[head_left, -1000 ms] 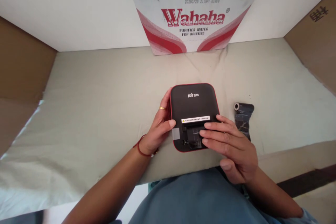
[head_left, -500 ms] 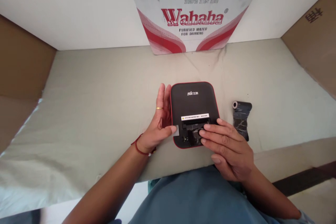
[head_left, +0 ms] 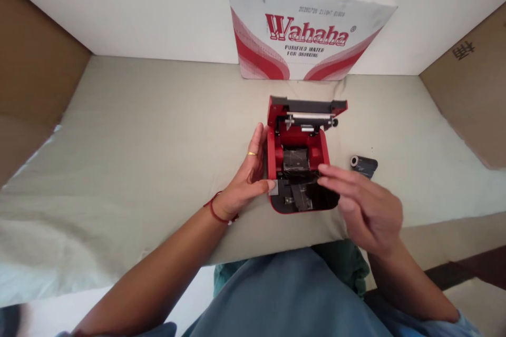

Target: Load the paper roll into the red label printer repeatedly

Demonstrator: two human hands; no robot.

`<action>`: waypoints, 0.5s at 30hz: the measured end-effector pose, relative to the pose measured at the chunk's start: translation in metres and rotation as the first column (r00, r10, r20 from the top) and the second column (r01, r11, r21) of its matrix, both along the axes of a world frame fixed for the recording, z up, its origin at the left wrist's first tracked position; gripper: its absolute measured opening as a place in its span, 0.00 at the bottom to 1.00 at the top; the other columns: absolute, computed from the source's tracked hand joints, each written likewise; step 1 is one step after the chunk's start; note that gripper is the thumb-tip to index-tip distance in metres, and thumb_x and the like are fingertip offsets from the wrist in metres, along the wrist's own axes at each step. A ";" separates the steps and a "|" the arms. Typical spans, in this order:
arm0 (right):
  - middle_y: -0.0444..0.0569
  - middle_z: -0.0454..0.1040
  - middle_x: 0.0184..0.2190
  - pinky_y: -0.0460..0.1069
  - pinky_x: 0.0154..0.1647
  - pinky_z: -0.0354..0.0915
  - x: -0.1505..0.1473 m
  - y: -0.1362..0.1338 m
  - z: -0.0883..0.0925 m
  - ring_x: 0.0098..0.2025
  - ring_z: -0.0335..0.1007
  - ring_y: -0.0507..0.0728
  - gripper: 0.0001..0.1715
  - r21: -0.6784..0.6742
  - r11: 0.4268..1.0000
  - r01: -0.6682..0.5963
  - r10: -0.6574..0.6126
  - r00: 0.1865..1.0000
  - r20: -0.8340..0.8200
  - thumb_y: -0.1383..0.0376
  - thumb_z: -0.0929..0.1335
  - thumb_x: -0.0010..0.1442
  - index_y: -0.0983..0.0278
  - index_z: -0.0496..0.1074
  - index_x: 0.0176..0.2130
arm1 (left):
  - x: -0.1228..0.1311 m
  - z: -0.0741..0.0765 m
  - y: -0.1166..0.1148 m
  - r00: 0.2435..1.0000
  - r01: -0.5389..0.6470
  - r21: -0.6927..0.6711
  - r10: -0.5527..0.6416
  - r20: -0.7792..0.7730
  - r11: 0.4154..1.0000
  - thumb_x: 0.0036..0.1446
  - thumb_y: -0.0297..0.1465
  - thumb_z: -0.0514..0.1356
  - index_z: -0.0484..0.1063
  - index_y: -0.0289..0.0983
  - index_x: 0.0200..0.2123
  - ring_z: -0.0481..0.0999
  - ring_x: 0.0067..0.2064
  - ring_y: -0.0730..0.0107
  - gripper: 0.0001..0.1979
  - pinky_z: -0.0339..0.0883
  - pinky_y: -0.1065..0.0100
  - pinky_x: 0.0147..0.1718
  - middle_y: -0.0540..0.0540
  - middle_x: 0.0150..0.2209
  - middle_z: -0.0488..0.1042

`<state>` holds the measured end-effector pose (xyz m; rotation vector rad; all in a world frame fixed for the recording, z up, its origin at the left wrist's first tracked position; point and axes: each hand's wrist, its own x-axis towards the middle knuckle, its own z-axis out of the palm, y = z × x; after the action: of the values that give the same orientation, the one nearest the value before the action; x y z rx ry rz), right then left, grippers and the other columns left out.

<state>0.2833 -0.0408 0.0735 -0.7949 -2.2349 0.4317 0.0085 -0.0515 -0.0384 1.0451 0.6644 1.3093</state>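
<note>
A small black-and-red printer (head_left: 326, 197) stands on the cloth with its lid (head_left: 308, 105) tilted up, baring a red inside. A dark roll (head_left: 295, 159) lies in its bay, and a dark, shiny strip (head_left: 302, 197) extends over the black front panel. My left hand (head_left: 251, 176) grips the printer's left side, its thumb on the grey button (head_left: 275, 188). Over the right front of the printer is my right hand (head_left: 369, 213), fingers stretched out; whether the fingertips touch it I cannot tell. Past that hand lies another dark roll (head_left: 363, 164), partly hidden by it.
A Wahaha water carton (head_left: 304, 52) stands behind the printer against white panels (head_left: 158, 10). Brown cardboard (head_left: 35, 73) borders the left, with more cardboard (head_left: 470, 95) at the right. A pale cloth (head_left: 158, 131) covers the table.
The printer's lid has swung up, exposing the inside and the dark roll. My right hand has lifted and shifted slightly right; my left hand still holds the printer's side. The view has shifted slightly.
</note>
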 end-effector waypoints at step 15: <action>0.58 0.89 0.64 0.58 0.41 0.73 -0.092 0.063 0.050 0.53 0.91 0.72 0.23 -0.105 0.946 0.306 -0.007 0.345 0.939 0.68 0.67 0.80 0.58 0.83 0.67 | 0.002 0.001 -0.002 0.986 0.041 -0.098 -0.025 0.165 0.994 0.60 0.41 0.81 0.57 0.63 0.87 0.49 0.92 0.35 0.59 0.47 0.36 0.89 0.53 0.92 0.50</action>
<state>0.1912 0.0224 0.1230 -1.7502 -3.1345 0.1542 0.0107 -0.0538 -0.0374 0.8533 0.5809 1.3032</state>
